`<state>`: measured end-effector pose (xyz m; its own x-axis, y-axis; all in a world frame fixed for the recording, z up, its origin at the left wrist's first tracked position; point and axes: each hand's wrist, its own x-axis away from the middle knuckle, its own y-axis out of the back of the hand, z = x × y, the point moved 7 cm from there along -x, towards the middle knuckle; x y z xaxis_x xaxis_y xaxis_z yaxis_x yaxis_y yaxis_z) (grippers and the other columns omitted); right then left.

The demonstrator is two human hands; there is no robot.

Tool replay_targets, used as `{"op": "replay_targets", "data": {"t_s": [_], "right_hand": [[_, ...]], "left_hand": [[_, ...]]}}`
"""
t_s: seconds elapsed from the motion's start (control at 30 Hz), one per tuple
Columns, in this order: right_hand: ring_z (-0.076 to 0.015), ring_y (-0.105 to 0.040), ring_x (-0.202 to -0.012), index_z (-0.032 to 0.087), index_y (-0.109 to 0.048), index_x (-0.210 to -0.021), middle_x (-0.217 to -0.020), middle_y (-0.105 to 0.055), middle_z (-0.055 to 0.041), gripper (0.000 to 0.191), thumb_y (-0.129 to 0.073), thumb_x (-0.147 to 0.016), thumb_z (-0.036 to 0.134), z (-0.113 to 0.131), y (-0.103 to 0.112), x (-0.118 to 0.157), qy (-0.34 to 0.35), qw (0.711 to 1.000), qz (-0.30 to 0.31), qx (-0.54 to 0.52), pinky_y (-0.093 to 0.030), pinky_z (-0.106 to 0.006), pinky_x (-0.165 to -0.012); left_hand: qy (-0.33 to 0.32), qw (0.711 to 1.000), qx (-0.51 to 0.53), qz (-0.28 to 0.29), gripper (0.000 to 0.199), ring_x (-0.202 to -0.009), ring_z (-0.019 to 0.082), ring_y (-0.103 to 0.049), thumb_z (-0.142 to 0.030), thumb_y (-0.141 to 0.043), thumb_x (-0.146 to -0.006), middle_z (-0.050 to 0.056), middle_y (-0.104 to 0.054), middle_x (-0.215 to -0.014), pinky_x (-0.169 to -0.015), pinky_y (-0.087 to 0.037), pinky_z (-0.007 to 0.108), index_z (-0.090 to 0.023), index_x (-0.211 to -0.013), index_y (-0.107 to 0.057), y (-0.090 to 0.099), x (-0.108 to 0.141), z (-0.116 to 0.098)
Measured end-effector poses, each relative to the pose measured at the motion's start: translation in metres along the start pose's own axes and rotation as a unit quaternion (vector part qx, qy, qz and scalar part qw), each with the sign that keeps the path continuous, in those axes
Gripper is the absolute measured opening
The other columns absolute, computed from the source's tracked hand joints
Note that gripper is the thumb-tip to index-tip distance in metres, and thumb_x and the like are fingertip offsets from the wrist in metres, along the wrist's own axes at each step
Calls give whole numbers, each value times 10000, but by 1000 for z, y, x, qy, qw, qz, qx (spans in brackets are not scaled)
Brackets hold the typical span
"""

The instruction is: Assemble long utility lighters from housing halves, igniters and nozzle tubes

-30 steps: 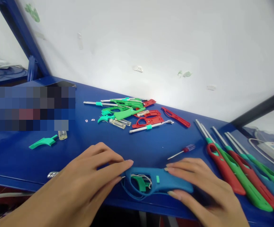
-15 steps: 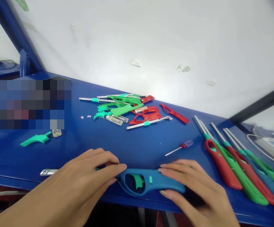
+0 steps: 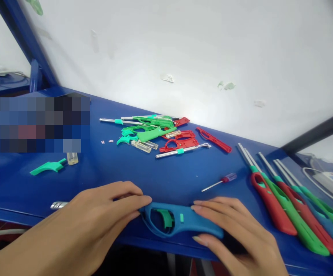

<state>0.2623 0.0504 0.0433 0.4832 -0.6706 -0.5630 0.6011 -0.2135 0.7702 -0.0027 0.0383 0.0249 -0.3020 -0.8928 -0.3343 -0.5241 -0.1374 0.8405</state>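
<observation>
A blue long-nosed gas lighter (image 3: 192,220) lies sideways at the table's front edge, with a green trigger (image 3: 167,219) inside its finger loop. My left hand (image 3: 109,214) pinches the lighter's neck end between thumb and fingers, hiding most of the barrel. The silver barrel tip (image 3: 59,205) shows past the left wrist. My right hand (image 3: 238,226) grips the handle end, fingers along the upper edge and thumb on the lower one. The two casing halves look slightly apart around the loop at the left.
Loose green casings (image 3: 155,133), red casings (image 3: 180,143), metal barrels and clear tanks (image 3: 141,146) lie in a pile at the back. A screwdriver (image 3: 219,182) rests right of centre. Several lighters (image 3: 274,203) stand in a row at right. A green trigger piece (image 3: 48,166) lies left.
The view has shifted slightly, so things on the table sit a little further right. Both hands keep their hold on the blue lighter, with little visible movement.
</observation>
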Motion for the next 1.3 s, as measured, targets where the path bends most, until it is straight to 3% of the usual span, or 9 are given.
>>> {"op": "replay_targets", "data": {"t_s": [0.13, 0.47, 0.83, 1.13, 1.3], "right_hand": [[-170, -796, -1021, 343, -798, -1211, -1144, -857, 62, 223, -757, -1018, 446, 1, -3, 0, 3, 1000, 8, 7, -672, -230, -913], [-224, -819, -1049, 349, -805, -1242, -1187, -856, 45, 252, -712, -1042, 470, -1, -7, 2, 2, 999, 20, 30, -693, -326, -917], [-208, -811, -1049, 343, -787, -1258, -1196, -852, 57, 272, -693, -1053, 495, 4, -5, 0, 21, 999, 23, 34, -676, -302, -905], [-216, -818, -1038, 356, -808, -1260, -1205, -852, 50, 271, -666, -1067, 485, 7, -5, 0, 19, 998, 41, 33, -694, -312, -886], [-196, -817, -1025, 365, -807, -1259, -1190, -854, 63, 246, -650, -1084, 438, 8, -5, -2, 18, 999, 36, 27, -692, -282, -876]], "left_hand": [[-21, 998, -2, 56, 401, -1086, 163, -791, -178, -551, -1043, -66, -788, -1277, -920, -627, 179, -412, -1305, -745, -8, -1, -1], [-17, 999, -9, 35, 277, -1019, 171, -802, -287, -554, -1080, -44, -802, -1214, -881, -631, 193, -391, -1231, -762, -3, -5, -3], [-27, 998, -54, 28, 245, -1025, 173, -814, -347, -577, -1063, -72, -810, -1236, -887, -625, 178, -412, -1206, -764, -2, 1, 3], [-40, 998, -40, 36, 306, -1015, 163, -815, -226, -621, -991, -73, -818, -1215, -911, -628, 162, -399, -1183, -784, 1, 0, 2], [-30, 998, -38, 34, 281, -982, 148, -817, -244, -589, -997, -125, -812, -1185, -897, -616, 137, -378, -1128, -798, 4, -4, -2]]}}
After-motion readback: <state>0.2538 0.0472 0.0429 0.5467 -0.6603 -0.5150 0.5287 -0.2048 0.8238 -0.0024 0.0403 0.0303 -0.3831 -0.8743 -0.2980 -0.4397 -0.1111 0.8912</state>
